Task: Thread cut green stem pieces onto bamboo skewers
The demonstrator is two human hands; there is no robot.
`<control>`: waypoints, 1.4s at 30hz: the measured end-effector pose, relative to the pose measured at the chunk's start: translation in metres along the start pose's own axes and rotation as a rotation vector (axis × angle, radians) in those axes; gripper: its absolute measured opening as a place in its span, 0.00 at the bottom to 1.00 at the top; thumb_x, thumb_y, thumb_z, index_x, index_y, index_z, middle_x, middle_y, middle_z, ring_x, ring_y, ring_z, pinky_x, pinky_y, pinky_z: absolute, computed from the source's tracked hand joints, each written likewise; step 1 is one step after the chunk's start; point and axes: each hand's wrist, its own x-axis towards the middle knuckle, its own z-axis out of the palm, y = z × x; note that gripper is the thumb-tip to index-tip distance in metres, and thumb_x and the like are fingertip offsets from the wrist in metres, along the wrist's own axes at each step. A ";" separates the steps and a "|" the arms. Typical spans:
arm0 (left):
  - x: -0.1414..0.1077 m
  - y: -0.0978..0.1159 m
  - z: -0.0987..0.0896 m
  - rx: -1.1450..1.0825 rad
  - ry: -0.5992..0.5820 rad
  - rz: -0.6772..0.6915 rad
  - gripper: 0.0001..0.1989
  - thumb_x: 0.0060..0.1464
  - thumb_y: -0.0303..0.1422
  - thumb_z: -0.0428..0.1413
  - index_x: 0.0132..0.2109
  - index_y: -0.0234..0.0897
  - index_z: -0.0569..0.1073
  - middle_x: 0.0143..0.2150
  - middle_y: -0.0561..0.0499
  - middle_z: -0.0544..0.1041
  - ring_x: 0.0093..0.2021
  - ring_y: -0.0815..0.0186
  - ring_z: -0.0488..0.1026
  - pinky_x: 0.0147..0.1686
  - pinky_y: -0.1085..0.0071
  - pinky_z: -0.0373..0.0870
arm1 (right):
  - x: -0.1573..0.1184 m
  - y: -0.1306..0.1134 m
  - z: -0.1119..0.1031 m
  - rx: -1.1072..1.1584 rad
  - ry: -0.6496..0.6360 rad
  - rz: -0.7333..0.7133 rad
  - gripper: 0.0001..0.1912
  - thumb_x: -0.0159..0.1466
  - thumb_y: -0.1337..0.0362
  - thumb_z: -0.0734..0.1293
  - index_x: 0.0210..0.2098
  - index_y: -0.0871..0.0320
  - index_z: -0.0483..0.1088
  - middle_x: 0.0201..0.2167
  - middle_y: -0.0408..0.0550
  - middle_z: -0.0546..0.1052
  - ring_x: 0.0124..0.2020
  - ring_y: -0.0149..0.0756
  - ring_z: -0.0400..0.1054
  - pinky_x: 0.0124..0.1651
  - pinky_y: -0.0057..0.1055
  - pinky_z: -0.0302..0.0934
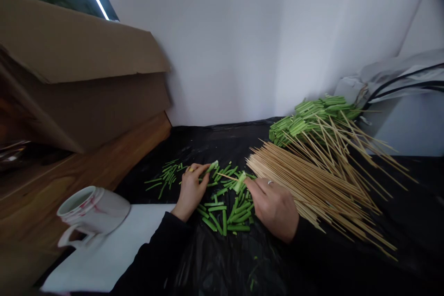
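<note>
My left hand (192, 189) pinches a short green stem piece (213, 165) with a pale end, just above the cut stems. In my right hand (274, 206) is a thin wooden skewer (227, 176), pointing left, along with a pale green stem piece (240, 182) at the fingertips. Under and between both hands lie many loose cut green stems (224, 219) on black plastic (222, 259). A large bundle of bare wooden skewers (312, 178) spreads out beside my right hand. Behind it rests a pile of skewered green stems (312, 115).
A white mug (107, 210) stands on a white sheet (138, 226) at the left, near a wooden surface (138, 152). An open cardboard box (114, 106) is at the back left. Thin stems (168, 175) lie left of my hands; plastic bags and black cables are at the right.
</note>
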 end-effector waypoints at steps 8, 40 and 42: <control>-0.004 0.021 0.000 -0.978 -0.192 -0.494 0.14 0.47 0.37 0.64 0.40 0.34 0.79 0.36 0.48 0.78 0.35 0.67 0.72 0.37 0.72 0.68 | -0.002 0.001 0.001 -0.061 -0.029 -0.006 0.24 0.62 0.74 0.59 0.58 0.62 0.64 0.27 0.44 0.69 0.23 0.31 0.59 0.27 0.33 0.46; -0.006 0.019 0.002 -1.051 -0.083 -0.593 0.13 0.41 0.35 0.68 0.36 0.35 0.81 0.34 0.49 0.80 0.34 0.68 0.74 0.36 0.73 0.70 | -0.005 0.000 0.004 -0.065 -0.118 0.033 0.22 0.61 0.72 0.62 0.55 0.60 0.67 0.28 0.44 0.71 0.22 0.29 0.60 0.26 0.32 0.43; -0.006 0.017 0.002 -1.054 -0.098 -0.596 0.13 0.41 0.34 0.68 0.36 0.35 0.81 0.34 0.49 0.80 0.34 0.69 0.74 0.37 0.73 0.70 | -0.004 0.000 0.004 -0.067 -0.128 0.026 0.22 0.61 0.71 0.63 0.55 0.60 0.67 0.28 0.44 0.72 0.23 0.30 0.60 0.27 0.32 0.44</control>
